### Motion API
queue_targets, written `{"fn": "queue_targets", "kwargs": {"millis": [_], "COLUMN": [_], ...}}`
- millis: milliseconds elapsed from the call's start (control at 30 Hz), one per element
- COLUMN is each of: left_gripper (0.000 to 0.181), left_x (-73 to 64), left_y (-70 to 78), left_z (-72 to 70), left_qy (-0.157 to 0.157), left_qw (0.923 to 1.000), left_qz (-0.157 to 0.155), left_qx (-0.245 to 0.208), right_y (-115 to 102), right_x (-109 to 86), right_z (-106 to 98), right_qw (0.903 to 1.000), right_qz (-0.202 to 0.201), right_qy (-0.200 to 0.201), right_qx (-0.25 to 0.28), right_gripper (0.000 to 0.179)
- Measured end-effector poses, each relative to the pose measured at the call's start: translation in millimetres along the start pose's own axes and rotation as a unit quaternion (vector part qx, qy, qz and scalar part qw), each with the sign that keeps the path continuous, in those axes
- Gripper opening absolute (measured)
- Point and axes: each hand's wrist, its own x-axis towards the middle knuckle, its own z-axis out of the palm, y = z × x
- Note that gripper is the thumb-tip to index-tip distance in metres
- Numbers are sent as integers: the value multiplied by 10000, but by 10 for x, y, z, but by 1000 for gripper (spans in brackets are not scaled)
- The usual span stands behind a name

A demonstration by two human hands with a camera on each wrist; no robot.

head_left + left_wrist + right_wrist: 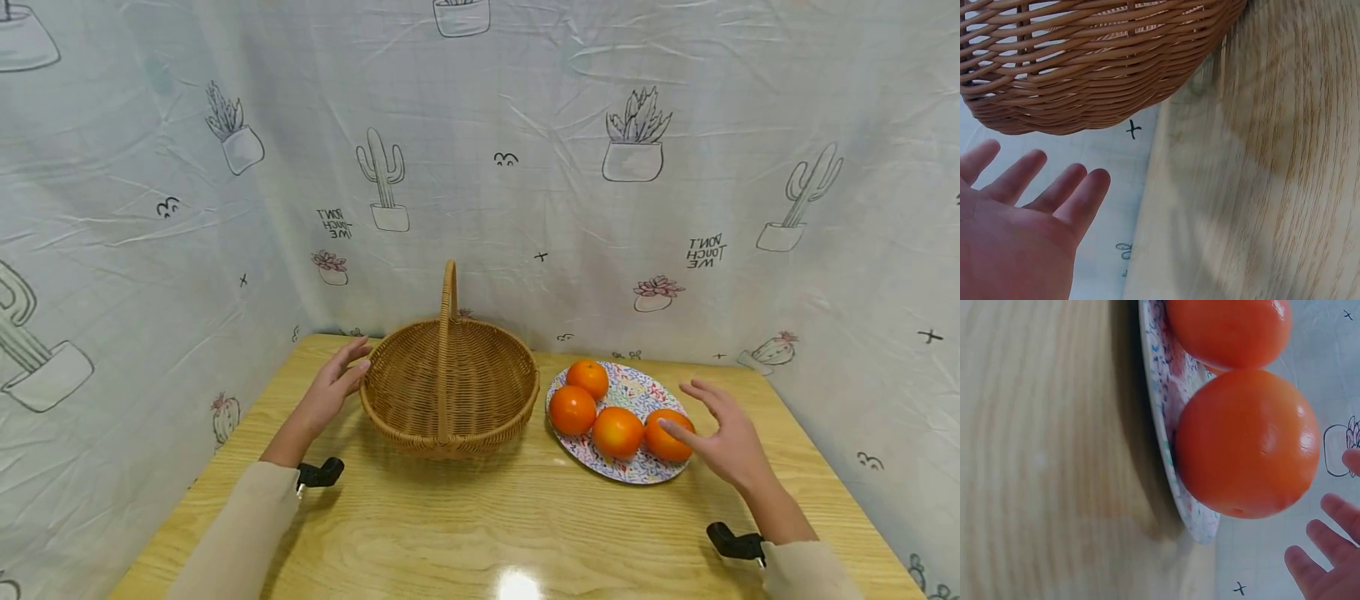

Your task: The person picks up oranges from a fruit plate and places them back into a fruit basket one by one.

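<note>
A round wicker basket (442,433) with a tall arched handle stands on the wooden table. My left hand (335,392) is at the basket's left rim, fingers extended; in the left wrist view the left hand (1022,231) shows spread fingers beside the woven wall (1097,94), with a gap. To the right lies a patterned oval plate (637,392) bearing several oranges (618,432). My right hand (731,437) hovers at the plate's right edge, thumb in front of the rightmost orange (666,446). In the right wrist view, that orange (1247,444) sits near the spread fingers.
The wooden table (442,525) extends in front of the basket and plate. Behind and at both sides hangs a pale curtain (510,200) with cactus drawings. Black wrist devices (321,473) are worn on both arms.
</note>
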Motion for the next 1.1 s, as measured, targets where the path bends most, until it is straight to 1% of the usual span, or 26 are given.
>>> {"fn": "queue_targets", "kwargs": {"millis": [167, 233, 400, 633, 767, 933, 1100], "left_gripper": [66, 67, 69, 69, 71, 70, 71], "left_x": [-10, -18, -26, -26, -22, -22, -24], "left_y": [4, 11, 23, -2, -10, -17, -15], "left_z": [-14, -25, -40, -67, -72, -83, -83], "left_qy": [-235, -358, -593, -757, -845, -924, -1006], "left_qw": [9990, 9981, 9946, 9893, 9858, 9833, 9802], "left_qz": [-171, -201, -211, -225, -240, -323, -390], "left_qx": [-326, -449, -826, -1230, -1433, -1534, -1661], "right_y": [9, 11, 28, 27, 52, 92, 109], "right_x": [-59, -78, -106, -118, -113, -109, -114], "right_z": [51, 66, 105, 122, 125, 148, 156], "right_qw": [9987, 9973, 9943, 9922, 9906, 9890, 9876], "right_qz": [181, 260, 426, 475, 560, 687, 737], "right_qy": [-106, -153, -254, -265, -445, -691, -792], "right_qx": [457, 669, 945, 1121, 1163, 1115, 1139], "right_gripper": [72, 72, 71, 72, 75, 80, 83]}}
